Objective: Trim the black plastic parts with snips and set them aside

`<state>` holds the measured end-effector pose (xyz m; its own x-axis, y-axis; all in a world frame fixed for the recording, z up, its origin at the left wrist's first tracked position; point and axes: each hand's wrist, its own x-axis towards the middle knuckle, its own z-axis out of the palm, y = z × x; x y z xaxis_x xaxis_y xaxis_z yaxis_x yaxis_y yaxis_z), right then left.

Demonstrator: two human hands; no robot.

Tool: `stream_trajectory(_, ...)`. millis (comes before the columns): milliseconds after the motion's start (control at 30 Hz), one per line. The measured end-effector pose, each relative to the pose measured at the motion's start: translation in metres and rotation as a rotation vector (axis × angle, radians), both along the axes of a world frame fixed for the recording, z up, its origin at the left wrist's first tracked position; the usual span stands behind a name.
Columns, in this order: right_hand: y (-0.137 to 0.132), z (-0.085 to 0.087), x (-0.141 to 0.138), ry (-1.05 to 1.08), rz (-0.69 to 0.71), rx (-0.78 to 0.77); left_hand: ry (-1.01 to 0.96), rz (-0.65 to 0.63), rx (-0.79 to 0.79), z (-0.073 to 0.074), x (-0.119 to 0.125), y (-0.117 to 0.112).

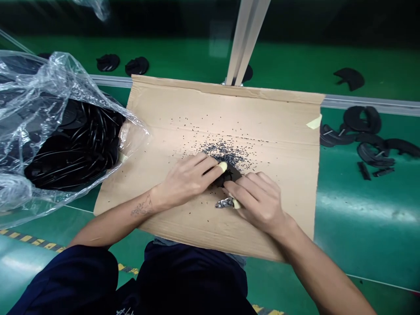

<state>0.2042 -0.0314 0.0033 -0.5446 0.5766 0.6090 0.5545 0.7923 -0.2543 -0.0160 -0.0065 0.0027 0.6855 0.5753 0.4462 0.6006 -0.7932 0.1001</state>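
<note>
At the left side lies a clear plastic bag (42,100), and inside it are many curved black rubber pieces (75,148). Next to the bag, a flat brown cardboard sheet (138,175) lies over the green glossy floor (370,245), and many small black granules (223,151) are spread on it, most thickly near the middle.

The left hand (185,181) is half closed and holds a dark rubber piece (226,177) near the centre of the sheet. 1 finger, covered by a yellow finger cot (223,166), presses on this piece. The right hand (259,203) is curled just beside the left hand, and its fingers seem to pinch a small steel cutter (225,203), but they hide part of this tool.

For this careful work, it seems best to keep both hands low over the cardboard and hold the piece firmly, so the granules stay on the sheet.

On the right, a strip of pale yellow tape (314,122) sits on the cardboard edge, and more black rubber pieces (361,120) lie on the floor.
</note>
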Motion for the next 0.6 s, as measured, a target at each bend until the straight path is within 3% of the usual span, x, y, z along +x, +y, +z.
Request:
stream_trajectory(67, 0.003, 0.0, 0.003, 0.159, 0.025, -0.119, -0.085, -0.01, -0.066, -0.004, -0.001, 0.0)
stream_trajectory(167, 0.011, 0.0, 0.012, 0.274, -0.084, -0.218, -0.319, -0.067, -0.208, -0.009, -0.004, 0.003)
stream_trajectory(267, 0.017, -0.002, 0.021, 0.14, -0.171, -0.25, -0.447, -0.115, -0.326, -0.01, -0.006, 0.004)
stream_trajectory(400, 0.017, -0.006, 0.023, -0.058, -0.159, -0.236, -0.502, -0.15, -0.389, -0.007, -0.005, 0.003)
stream_trajectory(600, 0.014, -0.006, 0.021, -0.106, -0.16, -0.183, -0.517, -0.206, -0.419, -0.005, -0.004, 0.002)
